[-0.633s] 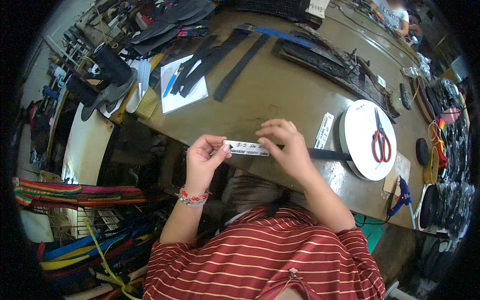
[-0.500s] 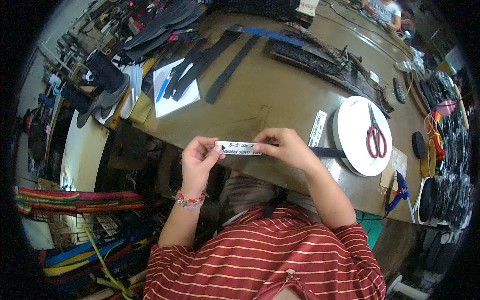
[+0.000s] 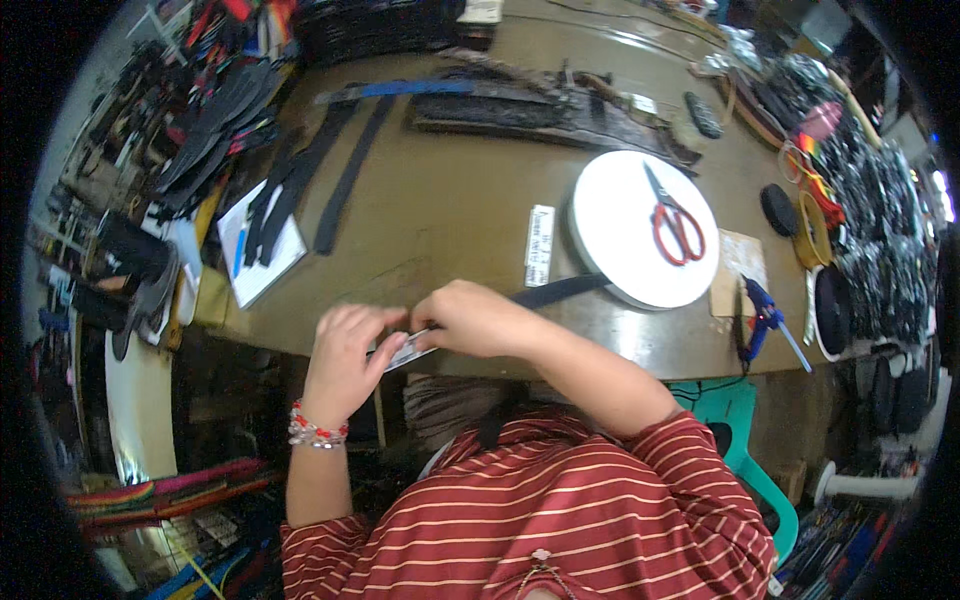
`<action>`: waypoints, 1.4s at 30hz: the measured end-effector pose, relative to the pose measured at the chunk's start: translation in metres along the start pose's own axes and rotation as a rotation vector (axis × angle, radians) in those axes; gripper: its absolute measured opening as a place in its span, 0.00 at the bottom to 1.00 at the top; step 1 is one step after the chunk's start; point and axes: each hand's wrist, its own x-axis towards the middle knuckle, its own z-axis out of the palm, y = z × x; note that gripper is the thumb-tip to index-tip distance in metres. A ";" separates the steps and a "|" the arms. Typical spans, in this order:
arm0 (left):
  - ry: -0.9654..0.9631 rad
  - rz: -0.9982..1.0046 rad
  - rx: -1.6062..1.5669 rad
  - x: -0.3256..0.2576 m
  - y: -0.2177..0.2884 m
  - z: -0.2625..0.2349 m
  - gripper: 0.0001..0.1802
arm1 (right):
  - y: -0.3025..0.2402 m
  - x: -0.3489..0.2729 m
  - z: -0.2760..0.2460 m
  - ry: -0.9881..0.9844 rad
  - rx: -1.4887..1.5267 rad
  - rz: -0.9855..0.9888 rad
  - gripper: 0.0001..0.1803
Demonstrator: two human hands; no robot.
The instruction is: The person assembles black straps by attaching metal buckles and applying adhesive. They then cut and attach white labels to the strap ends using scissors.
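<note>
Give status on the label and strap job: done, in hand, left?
Done: cannot tell; one white label lies loose on the workbench beside the round white board. In hand: left hand and right hand pinch a white label strip at the end of a dark strap. Left: black straps lie untouched farther back, red scissors idle.

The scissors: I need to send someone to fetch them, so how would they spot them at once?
Look at the brown workbench and find the round white disc right of the hands. The scissors lie closed on top of it, alone; their red handles set them apart from the black straps nearby.
</note>
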 end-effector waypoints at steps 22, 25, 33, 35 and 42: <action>-0.310 -0.404 -0.747 -0.008 -0.011 0.035 0.10 | 0.182 -0.188 -0.121 0.719 -0.701 0.887 0.16; -0.360 -0.376 -0.749 -0.003 -0.016 0.034 0.09 | 0.158 -0.186 -0.113 0.839 -0.531 0.773 0.12; -0.345 -0.377 -1.022 0.006 -0.021 0.018 0.09 | 0.004 -0.183 0.026 0.420 0.485 0.441 0.26; -0.351 -0.386 -1.062 0.005 -0.018 0.016 0.09 | 0.005 -0.177 0.050 0.123 0.434 0.446 0.29; -0.388 -0.327 -1.010 -0.001 -0.003 0.013 0.08 | -0.005 -0.136 0.078 0.088 0.406 0.362 0.29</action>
